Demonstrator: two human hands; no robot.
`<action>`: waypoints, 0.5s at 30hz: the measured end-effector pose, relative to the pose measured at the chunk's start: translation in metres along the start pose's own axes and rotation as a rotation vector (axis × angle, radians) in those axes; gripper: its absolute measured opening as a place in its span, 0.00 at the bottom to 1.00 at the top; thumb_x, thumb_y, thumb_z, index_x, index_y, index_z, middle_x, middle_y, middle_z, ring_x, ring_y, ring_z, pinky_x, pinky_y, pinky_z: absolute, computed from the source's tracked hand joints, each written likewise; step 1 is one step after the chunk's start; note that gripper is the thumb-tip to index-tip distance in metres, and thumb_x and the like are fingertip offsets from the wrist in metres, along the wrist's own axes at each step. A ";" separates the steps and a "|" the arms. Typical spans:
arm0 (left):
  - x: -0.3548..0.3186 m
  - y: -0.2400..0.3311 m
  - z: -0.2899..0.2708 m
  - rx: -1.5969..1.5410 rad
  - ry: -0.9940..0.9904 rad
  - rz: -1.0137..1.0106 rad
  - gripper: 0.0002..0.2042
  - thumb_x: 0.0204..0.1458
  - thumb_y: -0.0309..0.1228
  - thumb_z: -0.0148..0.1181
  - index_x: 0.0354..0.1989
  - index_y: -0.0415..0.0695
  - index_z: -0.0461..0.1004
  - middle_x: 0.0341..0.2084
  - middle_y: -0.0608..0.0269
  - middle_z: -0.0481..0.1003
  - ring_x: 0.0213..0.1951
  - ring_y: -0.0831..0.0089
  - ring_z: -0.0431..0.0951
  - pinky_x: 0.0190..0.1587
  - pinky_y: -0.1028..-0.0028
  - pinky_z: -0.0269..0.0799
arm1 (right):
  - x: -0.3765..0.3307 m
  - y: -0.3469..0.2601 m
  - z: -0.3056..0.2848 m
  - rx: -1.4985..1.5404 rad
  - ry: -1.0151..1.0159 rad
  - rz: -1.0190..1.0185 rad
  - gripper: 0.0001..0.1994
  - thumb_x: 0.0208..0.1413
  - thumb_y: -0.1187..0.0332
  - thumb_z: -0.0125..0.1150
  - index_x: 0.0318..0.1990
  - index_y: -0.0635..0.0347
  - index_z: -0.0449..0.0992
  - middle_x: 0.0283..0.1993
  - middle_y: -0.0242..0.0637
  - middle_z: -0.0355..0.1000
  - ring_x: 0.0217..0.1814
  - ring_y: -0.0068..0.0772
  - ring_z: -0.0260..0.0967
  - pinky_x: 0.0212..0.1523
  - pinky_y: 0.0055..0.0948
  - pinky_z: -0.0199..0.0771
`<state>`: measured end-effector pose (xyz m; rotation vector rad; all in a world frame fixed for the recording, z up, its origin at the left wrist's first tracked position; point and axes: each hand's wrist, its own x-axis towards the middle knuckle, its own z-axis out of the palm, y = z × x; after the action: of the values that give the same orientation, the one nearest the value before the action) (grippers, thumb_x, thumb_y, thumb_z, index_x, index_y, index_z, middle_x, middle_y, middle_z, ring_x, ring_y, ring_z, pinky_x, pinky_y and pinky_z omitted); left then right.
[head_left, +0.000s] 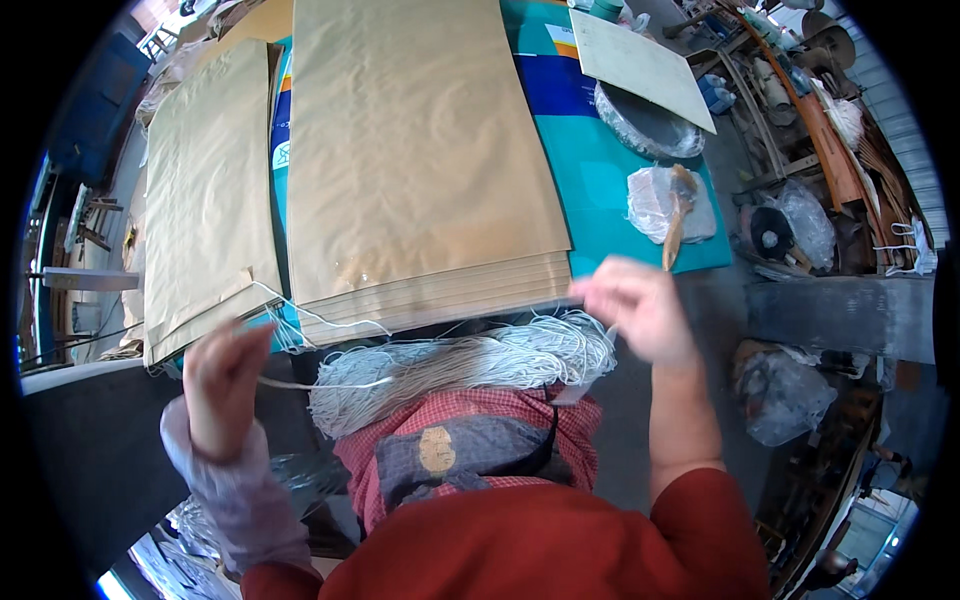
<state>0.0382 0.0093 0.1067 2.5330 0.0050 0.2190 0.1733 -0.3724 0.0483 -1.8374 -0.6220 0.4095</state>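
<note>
Cluttered workshop bench, teal cover, stacked brown paper sheets (420,160) reaching its near edge.
Left hand (225,385) pinches one white cord (320,383); right hand (640,310) pinches another from the white cord bundle (470,365) lying across the lap, below the bench edge.

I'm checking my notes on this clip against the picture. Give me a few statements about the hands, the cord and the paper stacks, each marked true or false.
1. The left hand pinches a white cord. True.
2. A bundle of white cords lies on the person's lap. True.
3. The right hand grips the wooden brush. False: the brush lies apart on a plastic bag, and the hand is at the corner of the big brown paper stack.
4. Only one paper stack is there. False: a smaller stack lies to its left.
</note>
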 end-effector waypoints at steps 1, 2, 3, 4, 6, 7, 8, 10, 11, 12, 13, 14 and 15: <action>0.012 -0.012 0.012 -0.074 0.035 0.039 0.06 0.45 0.16 0.59 0.32 0.34 0.76 0.19 0.58 0.69 0.21 0.71 0.70 0.25 0.75 0.63 | 0.013 0.005 -0.009 -0.070 0.078 0.044 0.05 0.52 0.77 0.60 0.35 0.66 0.80 0.30 0.34 0.74 0.30 0.21 0.68 0.31 0.21 0.67; 0.023 -0.028 0.026 -0.142 0.046 0.045 0.06 0.46 0.17 0.59 0.33 0.34 0.77 0.21 0.57 0.72 0.23 0.71 0.72 0.27 0.76 0.65 | 0.025 0.014 -0.015 -0.036 0.108 0.072 0.05 0.51 0.77 0.61 0.35 0.67 0.79 0.29 0.33 0.74 0.30 0.19 0.68 0.31 0.20 0.67; 0.030 -0.045 0.037 -0.151 0.026 -0.017 0.05 0.46 0.18 0.60 0.32 0.34 0.77 0.22 0.58 0.73 0.24 0.71 0.73 0.28 0.77 0.65 | 0.038 0.031 -0.017 0.005 0.133 0.096 0.04 0.51 0.76 0.61 0.34 0.67 0.79 0.28 0.33 0.74 0.30 0.18 0.67 0.30 0.19 0.67; 0.035 -0.069 0.052 -0.158 -0.019 -0.090 0.04 0.45 0.19 0.61 0.31 0.34 0.78 0.23 0.59 0.74 0.25 0.71 0.73 0.29 0.77 0.65 | 0.051 0.050 -0.014 0.010 0.116 0.148 0.04 0.51 0.76 0.62 0.34 0.67 0.79 0.28 0.33 0.74 0.29 0.18 0.68 0.30 0.19 0.67; 0.036 -0.104 0.093 -0.205 0.008 -0.206 0.05 0.45 0.19 0.61 0.32 0.34 0.78 0.25 0.59 0.76 0.26 0.71 0.75 0.30 0.74 0.68 | 0.067 0.091 -0.004 0.012 0.089 0.265 0.05 0.50 0.74 0.62 0.32 0.67 0.78 0.26 0.32 0.74 0.29 0.18 0.69 0.30 0.19 0.68; 0.029 -0.125 0.109 -0.224 0.039 -0.211 0.06 0.44 0.19 0.62 0.32 0.35 0.79 0.25 0.58 0.76 0.27 0.70 0.76 0.31 0.73 0.70 | 0.072 0.099 0.005 -0.051 0.114 0.298 0.06 0.49 0.72 0.64 0.30 0.66 0.77 0.24 0.32 0.74 0.28 0.19 0.69 0.31 0.20 0.69; 0.030 -0.123 0.116 -0.188 0.053 -0.218 0.06 0.44 0.20 0.62 0.31 0.35 0.79 0.25 0.58 0.76 0.27 0.69 0.76 0.33 0.73 0.70 | 0.069 0.112 0.007 -0.084 0.136 0.326 0.05 0.49 0.72 0.64 0.29 0.65 0.76 0.25 0.33 0.73 0.29 0.19 0.69 0.31 0.20 0.69; 0.030 -0.117 0.125 -0.140 0.084 -0.218 0.05 0.43 0.20 0.63 0.30 0.36 0.79 0.25 0.58 0.75 0.28 0.67 0.76 0.34 0.73 0.71 | 0.064 0.132 0.004 -0.169 0.170 0.304 0.05 0.48 0.72 0.63 0.27 0.64 0.75 0.26 0.33 0.72 0.30 0.20 0.69 0.32 0.21 0.70; 0.031 -0.111 0.121 -0.125 0.101 -0.214 0.05 0.42 0.20 0.64 0.29 0.37 0.79 0.24 0.59 0.75 0.29 0.66 0.76 0.34 0.72 0.71 | 0.064 0.131 0.004 -0.217 0.179 0.253 0.05 0.48 0.73 0.63 0.27 0.63 0.74 0.27 0.34 0.72 0.31 0.20 0.69 0.32 0.21 0.70; 0.030 -0.109 0.119 -0.110 0.120 -0.211 0.04 0.41 0.20 0.64 0.27 0.38 0.79 0.24 0.59 0.74 0.30 0.64 0.76 0.34 0.71 0.71 | 0.064 0.130 0.004 -0.265 0.187 0.201 0.04 0.47 0.73 0.63 0.26 0.63 0.73 0.27 0.34 0.71 0.31 0.20 0.69 0.32 0.21 0.70; 0.027 -0.110 0.120 -0.015 0.153 -0.126 0.04 0.39 0.21 0.65 0.26 0.39 0.79 0.24 0.60 0.74 0.31 0.64 0.75 0.35 0.70 0.70 | 0.063 0.128 0.005 -0.210 0.164 0.248 0.04 0.47 0.74 0.62 0.26 0.62 0.72 0.27 0.33 0.70 0.31 0.20 0.68 0.31 0.21 0.69; 0.027 -0.111 0.121 0.079 0.191 -0.033 0.03 0.38 0.21 0.65 0.24 0.40 0.79 0.23 0.61 0.73 0.32 0.64 0.75 0.35 0.69 0.69 | 0.064 0.120 0.005 -0.159 0.147 0.290 0.05 0.46 0.75 0.62 0.25 0.62 0.71 0.27 0.33 0.69 0.30 0.20 0.67 0.30 0.21 0.68; 0.027 -0.110 0.121 0.173 0.229 0.059 0.03 0.37 0.22 0.65 0.22 0.41 0.79 0.23 0.61 0.73 0.33 0.63 0.74 0.36 0.67 0.69 | 0.065 0.115 0.005 -0.107 0.128 0.331 0.05 0.45 0.76 0.62 0.24 0.61 0.70 0.27 0.32 0.68 0.30 0.20 0.66 0.29 0.22 0.67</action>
<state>0.0888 0.0339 -0.0491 2.6670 0.0405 0.5526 0.2478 -0.3597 -0.0606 -2.0584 -0.2548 0.4783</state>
